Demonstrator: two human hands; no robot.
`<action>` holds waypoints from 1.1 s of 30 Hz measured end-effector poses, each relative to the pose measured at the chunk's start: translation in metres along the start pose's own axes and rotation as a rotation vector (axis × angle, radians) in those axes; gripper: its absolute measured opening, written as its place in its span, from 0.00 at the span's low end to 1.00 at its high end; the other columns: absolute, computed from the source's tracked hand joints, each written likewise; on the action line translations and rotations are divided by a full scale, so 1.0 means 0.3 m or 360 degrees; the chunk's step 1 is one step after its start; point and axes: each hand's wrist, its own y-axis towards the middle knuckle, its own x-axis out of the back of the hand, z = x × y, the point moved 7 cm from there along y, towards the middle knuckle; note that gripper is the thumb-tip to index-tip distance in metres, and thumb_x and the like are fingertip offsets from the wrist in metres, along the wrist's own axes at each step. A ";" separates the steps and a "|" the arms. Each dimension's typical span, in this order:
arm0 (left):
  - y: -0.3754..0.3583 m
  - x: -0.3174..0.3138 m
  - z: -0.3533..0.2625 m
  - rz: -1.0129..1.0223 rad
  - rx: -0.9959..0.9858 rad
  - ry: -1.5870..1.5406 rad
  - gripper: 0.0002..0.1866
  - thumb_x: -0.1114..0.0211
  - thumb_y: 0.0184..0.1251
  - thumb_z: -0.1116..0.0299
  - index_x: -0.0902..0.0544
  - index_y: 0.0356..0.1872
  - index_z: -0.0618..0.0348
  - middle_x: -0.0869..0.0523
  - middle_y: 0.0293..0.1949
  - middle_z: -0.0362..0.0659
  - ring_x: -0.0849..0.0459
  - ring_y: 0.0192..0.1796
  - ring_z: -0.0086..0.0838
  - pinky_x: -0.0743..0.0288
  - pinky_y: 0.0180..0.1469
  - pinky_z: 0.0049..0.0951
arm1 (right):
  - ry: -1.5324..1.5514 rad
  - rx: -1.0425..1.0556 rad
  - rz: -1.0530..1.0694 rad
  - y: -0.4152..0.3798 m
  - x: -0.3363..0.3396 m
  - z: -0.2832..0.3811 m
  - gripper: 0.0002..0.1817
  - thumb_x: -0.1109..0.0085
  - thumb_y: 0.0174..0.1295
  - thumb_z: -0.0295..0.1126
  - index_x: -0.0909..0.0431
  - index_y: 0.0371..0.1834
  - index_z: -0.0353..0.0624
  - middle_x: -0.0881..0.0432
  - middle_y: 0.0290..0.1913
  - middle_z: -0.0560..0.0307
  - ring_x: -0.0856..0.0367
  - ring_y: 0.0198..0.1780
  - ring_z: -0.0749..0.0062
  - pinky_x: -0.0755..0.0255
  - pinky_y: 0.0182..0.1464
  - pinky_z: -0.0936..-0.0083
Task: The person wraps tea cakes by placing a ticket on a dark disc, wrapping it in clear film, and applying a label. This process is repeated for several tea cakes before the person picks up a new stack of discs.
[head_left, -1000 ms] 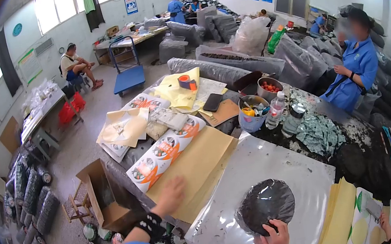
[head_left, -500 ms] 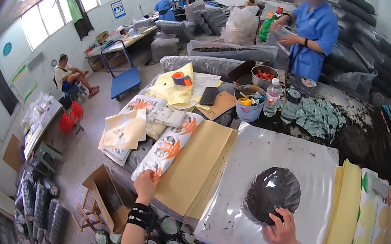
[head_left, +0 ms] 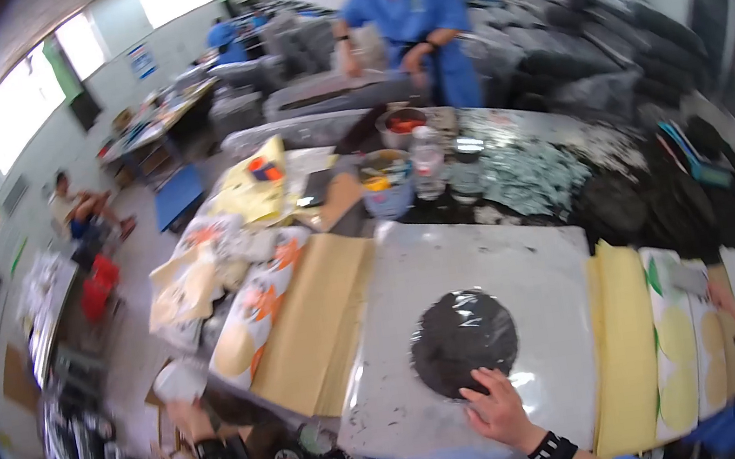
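Right hand (head_left: 498, 408) lying flat with fingers spread, pressing on the near edge of a dark round cake (head_left: 463, 340) wrapped under a clear plastic sheet (head_left: 525, 282). Cake sitting in the middle of that sheet, on the table just ahead of the body. Left hand (head_left: 182, 408) reaching low past the left table edge, fingers closing on a white round label (head_left: 179, 381); motion blur making the exact grip hard to tell. Black wristbands showing on both wrists.

Lying just left of the sheet: a stack of tan paper (head_left: 309, 317), and beside that a strip of printed round labels (head_left: 252, 307) with orange marks. Lying just right of the sheet: yellow paper (head_left: 622, 335), then sheets with pale circles, with another person's hand (head_left: 725, 297) resting on them. Standing farther back on the table: a blue cup (head_left: 386, 191) and a water bottle (head_left: 427, 163). Bending over the far end of the table: a person in a blue coat (head_left: 407, 12).
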 end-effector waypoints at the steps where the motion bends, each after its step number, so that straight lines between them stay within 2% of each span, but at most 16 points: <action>1: -0.095 -0.038 -0.067 0.0082 -0.0580 0.0608 0.13 0.49 0.78 0.69 0.21 0.52 0.65 0.14 0.45 0.52 0.13 0.41 0.40 0.16 0.41 0.38 | -0.0008 0.0054 0.0011 -0.011 -0.011 -0.002 0.25 0.34 0.54 0.29 0.18 0.58 0.47 0.26 0.66 0.43 0.28 0.68 0.47 0.33 0.71 0.51; 2: -0.207 -0.074 -0.110 0.0142 -0.1198 0.1183 0.16 0.51 0.79 0.69 0.23 0.58 0.67 0.15 0.50 0.54 0.13 0.45 0.43 0.14 0.44 0.40 | -0.0005 0.0127 0.0031 -0.015 -0.026 0.002 0.24 0.34 0.55 0.29 0.18 0.59 0.47 0.26 0.67 0.43 0.29 0.69 0.48 0.33 0.71 0.51; 3: -0.504 -0.261 -0.138 0.0840 -0.0950 0.0758 0.21 0.56 0.81 0.63 0.27 0.62 0.67 0.17 0.54 0.56 0.14 0.51 0.44 0.16 0.50 0.43 | -0.0020 0.0131 0.0043 -0.018 -0.027 0.000 0.23 0.35 0.57 0.29 0.18 0.59 0.48 0.27 0.68 0.44 0.29 0.70 0.49 0.34 0.71 0.52; 5: -1.157 -0.584 -0.163 0.1822 0.0282 -0.0070 0.31 0.67 0.85 0.52 0.35 0.72 0.69 0.21 0.62 0.61 0.17 0.62 0.48 0.21 0.64 0.47 | -0.0030 0.0103 0.0046 -0.025 -0.033 -0.008 0.24 0.35 0.57 0.29 0.19 0.60 0.48 0.27 0.68 0.43 0.30 0.70 0.48 0.34 0.71 0.52; 6: -1.251 -0.493 0.283 0.1934 0.0439 -0.0136 0.24 0.60 0.84 0.62 0.26 0.63 0.72 0.20 0.61 0.54 0.17 0.62 0.44 0.22 0.66 0.44 | -0.0015 0.0118 0.0048 -0.017 -0.033 -0.010 0.24 0.36 0.57 0.28 0.19 0.60 0.48 0.27 0.68 0.43 0.30 0.71 0.48 0.34 0.72 0.52; 7: -1.522 -0.659 -0.088 0.2339 0.0076 0.0126 0.17 0.49 0.79 0.71 0.20 0.60 0.69 0.19 0.62 0.54 0.18 0.64 0.45 0.24 0.66 0.44 | 0.0003 0.0116 0.0062 -0.014 -0.028 -0.008 0.24 0.36 0.58 0.28 0.19 0.60 0.48 0.27 0.69 0.43 0.29 0.70 0.48 0.34 0.72 0.51; 8: -1.678 -0.709 -0.209 0.2320 -0.1488 0.0536 0.18 0.38 0.70 0.73 0.17 0.59 0.62 0.18 0.62 0.56 0.18 0.64 0.45 0.22 0.65 0.43 | -0.0014 0.0110 0.0053 -0.014 -0.027 -0.008 0.24 0.36 0.58 0.28 0.19 0.60 0.48 0.27 0.69 0.43 0.29 0.70 0.48 0.34 0.72 0.51; 9: -1.778 -0.737 -0.234 0.2312 -0.1454 0.0554 0.19 0.32 0.59 0.80 0.12 0.53 0.55 0.18 0.61 0.56 0.19 0.65 0.50 0.24 0.65 0.45 | -0.0019 0.0111 0.0079 -0.018 -0.029 -0.007 0.22 0.35 0.58 0.29 0.18 0.58 0.48 0.26 0.68 0.42 0.28 0.69 0.48 0.33 0.71 0.51; 15: -1.928 -0.762 -0.235 0.2614 -0.1662 0.1079 0.21 0.30 0.63 0.62 0.14 0.58 0.45 0.22 0.67 0.48 0.25 0.68 0.43 0.33 0.64 0.44 | 0.0553 -0.0290 -0.0024 0.045 0.039 -0.077 0.19 0.36 0.58 0.27 0.17 0.54 0.44 0.16 0.52 0.48 0.19 0.57 0.56 0.25 0.60 0.61; 19: -1.947 -0.696 -0.237 0.2717 -0.1759 0.1215 0.20 0.29 0.61 0.56 0.14 0.55 0.44 0.23 0.67 0.46 0.25 0.66 0.40 0.36 0.62 0.43 | -0.0116 0.0333 -0.0122 0.348 0.070 -0.078 0.23 0.31 0.57 0.33 0.18 0.57 0.42 0.19 0.55 0.44 0.20 0.57 0.53 0.25 0.59 0.61; 23: -1.921 -0.601 -0.298 0.2710 -0.1331 0.1103 0.15 0.28 0.61 0.62 0.13 0.49 0.48 0.16 0.57 0.43 0.19 0.58 0.37 0.35 0.62 0.43 | -0.0283 -0.0154 -0.0194 0.380 0.082 -0.364 0.29 0.30 0.57 0.40 0.21 0.62 0.40 0.21 0.59 0.41 0.23 0.62 0.51 0.29 0.65 0.59; 25: -1.937 -0.564 -0.318 0.2714 -0.1078 0.1046 0.13 0.28 0.61 0.64 0.12 0.46 0.49 0.14 0.54 0.42 0.18 0.55 0.37 0.33 0.61 0.43 | 0.0871 -0.0765 0.0002 0.263 -0.006 -0.448 0.36 0.29 0.57 0.46 0.25 0.66 0.38 0.22 0.62 0.40 0.26 0.66 0.50 0.35 0.71 0.58; 27: -2.012 -0.577 -0.374 0.2699 -0.1009 0.0797 0.14 0.25 0.55 0.71 0.12 0.44 0.52 0.11 0.44 0.39 0.14 0.49 0.35 0.27 0.55 0.38 | 0.0616 -0.0347 -0.0096 0.230 -0.083 -0.275 0.39 0.28 0.59 0.46 0.29 0.70 0.38 0.24 0.65 0.41 0.26 0.68 0.49 0.34 0.71 0.60; 29: -2.096 -0.628 -0.422 0.2789 -0.1057 0.0666 0.12 0.26 0.56 0.71 0.12 0.43 0.53 0.11 0.44 0.40 0.15 0.49 0.37 0.25 0.54 0.38 | 0.1166 -0.0140 0.0358 0.206 -0.203 -0.093 0.35 0.33 0.64 0.45 0.30 0.73 0.44 0.26 0.68 0.43 0.27 0.68 0.51 0.32 0.69 0.58; 30: -2.126 -0.649 -0.440 0.2862 -0.1105 0.0556 0.11 0.27 0.57 0.72 0.13 0.43 0.54 0.11 0.45 0.42 0.15 0.50 0.39 0.24 0.53 0.38 | 0.1393 -0.0444 0.0567 0.200 -0.206 -0.068 0.35 0.33 0.65 0.44 0.31 0.73 0.43 0.24 0.66 0.43 0.21 0.63 0.53 0.27 0.65 0.61; 33: -2.078 -0.676 -0.318 0.2808 -0.0803 0.0755 0.12 0.28 0.61 0.69 0.13 0.46 0.53 0.12 0.47 0.45 0.16 0.53 0.42 0.26 0.58 0.42 | 0.0944 -0.0683 0.0186 0.176 -0.142 -0.329 0.28 0.33 0.65 0.40 0.24 0.65 0.40 0.17 0.57 0.43 0.16 0.56 0.56 0.22 0.58 0.65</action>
